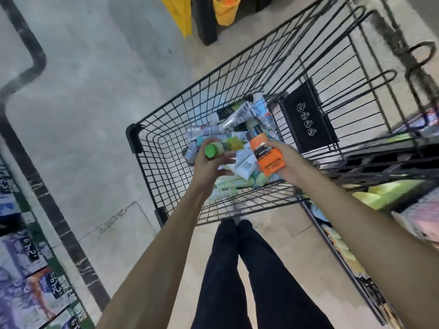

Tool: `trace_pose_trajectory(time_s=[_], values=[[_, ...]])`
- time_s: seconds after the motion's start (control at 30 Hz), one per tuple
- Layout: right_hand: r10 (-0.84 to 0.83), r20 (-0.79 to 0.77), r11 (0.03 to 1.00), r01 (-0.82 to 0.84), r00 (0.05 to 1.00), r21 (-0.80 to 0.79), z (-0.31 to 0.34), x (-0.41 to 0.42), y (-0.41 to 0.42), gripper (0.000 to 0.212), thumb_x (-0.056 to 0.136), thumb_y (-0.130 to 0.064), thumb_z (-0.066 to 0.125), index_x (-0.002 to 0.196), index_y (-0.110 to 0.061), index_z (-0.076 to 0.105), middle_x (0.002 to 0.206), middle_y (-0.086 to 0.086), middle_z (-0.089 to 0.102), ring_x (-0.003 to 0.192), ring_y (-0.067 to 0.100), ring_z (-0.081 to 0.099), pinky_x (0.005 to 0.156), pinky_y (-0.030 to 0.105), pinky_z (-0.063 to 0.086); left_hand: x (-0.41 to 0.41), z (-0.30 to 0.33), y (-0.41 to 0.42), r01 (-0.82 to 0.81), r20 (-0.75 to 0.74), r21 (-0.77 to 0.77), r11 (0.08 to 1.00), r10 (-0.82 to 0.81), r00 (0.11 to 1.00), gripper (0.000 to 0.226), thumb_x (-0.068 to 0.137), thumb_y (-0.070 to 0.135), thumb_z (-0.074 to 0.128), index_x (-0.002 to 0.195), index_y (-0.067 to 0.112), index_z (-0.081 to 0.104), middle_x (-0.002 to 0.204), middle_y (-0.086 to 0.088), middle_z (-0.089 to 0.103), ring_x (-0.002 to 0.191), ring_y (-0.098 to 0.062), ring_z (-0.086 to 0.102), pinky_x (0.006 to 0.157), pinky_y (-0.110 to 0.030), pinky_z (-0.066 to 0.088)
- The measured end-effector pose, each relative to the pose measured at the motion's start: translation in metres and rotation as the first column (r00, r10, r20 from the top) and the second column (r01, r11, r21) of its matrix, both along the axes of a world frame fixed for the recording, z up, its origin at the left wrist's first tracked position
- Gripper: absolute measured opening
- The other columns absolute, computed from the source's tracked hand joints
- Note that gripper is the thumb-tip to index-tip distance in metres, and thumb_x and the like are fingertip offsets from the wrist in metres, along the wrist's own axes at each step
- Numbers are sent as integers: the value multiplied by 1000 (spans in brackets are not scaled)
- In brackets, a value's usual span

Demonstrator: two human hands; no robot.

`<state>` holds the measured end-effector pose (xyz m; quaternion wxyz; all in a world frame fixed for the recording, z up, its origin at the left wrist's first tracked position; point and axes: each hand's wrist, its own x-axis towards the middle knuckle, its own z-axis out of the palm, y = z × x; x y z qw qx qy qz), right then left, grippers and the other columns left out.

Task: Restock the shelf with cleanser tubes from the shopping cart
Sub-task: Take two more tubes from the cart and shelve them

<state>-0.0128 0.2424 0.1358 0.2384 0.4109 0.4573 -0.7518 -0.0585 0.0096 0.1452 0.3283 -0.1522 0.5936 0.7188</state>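
Observation:
A black wire shopping cart [152, 129] stands in front of me with several cleanser tubes piled at its near end. My left hand [211, 165] grips a tube with a green cap [213, 150], held just above the pile. My right hand [285, 162] holds an orange tube with a dark cap [267, 154], also over the cart. Silver, white and pale green tubes [237, 117] lie loose under both hands.
A shelf edge with price tags and boxed goods [28, 269] runs along the lower left. Another shelf with yellow-green and pink packs [384, 193] lies on the right, close to the cart. Yellow items [178, 13] stand on the floor beyond the cart. My dark trouser legs [237, 269] are below.

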Motion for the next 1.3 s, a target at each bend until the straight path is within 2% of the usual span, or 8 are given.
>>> trace_pose_trajectory(time_s=[0.1,0.3,0.43,0.5,0.7,0.97,1.17,1.3], values=[[-42,-60,999,42,997,-7,46,11,-1,42,88,-31,74,123,-10,67,102,18,72,78,31,72,64,38,59,10,50,3,6,-43,101,995,-2,999,42,95,-1,66,129,14,46,112,-33,68,94,-37,69,61,-38,58],[-33,-218,994,55,975,97,134,35,1,39,92,7,60,129,-6,61,105,28,71,77,33,75,74,45,62,35,137,11,-67,-57,181,981,78,995,42,95,5,66,133,9,47,105,-32,69,94,-38,69,56,-36,55],[-19,-282,917,129,959,378,192,58,4,43,77,-10,82,110,-33,68,115,10,70,99,34,71,80,47,60,53,179,19,-48,-124,115,992,62,990,28,93,-1,59,120,1,53,95,-25,73,88,-36,69,56,-35,54],[-82,-324,846,237,943,478,211,70,8,36,71,-14,88,96,-30,68,103,5,72,93,35,71,81,53,60,60,194,20,-28,-153,111,993,45,987,26,92,-1,57,117,-7,54,93,-23,73,85,-35,67,57,-34,52],[-402,-465,761,570,789,309,260,123,8,22,87,-18,82,106,-13,73,107,14,76,90,28,71,65,33,59,82,233,26,90,-210,215,973,-44,977,32,99,11,61,129,20,63,102,-20,71,85,-26,63,62,-31,46],[-741,-454,553,833,495,4,294,209,-10,30,88,-12,79,115,-12,68,117,14,73,107,33,71,91,51,61,117,260,29,425,-289,245,872,-352,890,51,84,-9,71,121,22,56,123,-23,66,113,-33,66,80,-48,50],[-825,-469,387,920,314,-66,306,285,-24,20,93,-16,72,113,-13,70,97,7,76,79,23,76,66,38,61,162,276,44,561,-262,348,751,-496,828,49,87,-8,69,126,17,54,108,-14,70,86,-22,64,70,-38,51],[-840,-497,304,947,217,-101,312,342,-31,25,98,-21,66,121,-13,65,100,6,71,76,19,71,67,34,57,205,290,59,607,-260,378,699,-549,794,33,88,9,69,118,15,56,108,-17,68,85,-21,65,67,-34,54]])
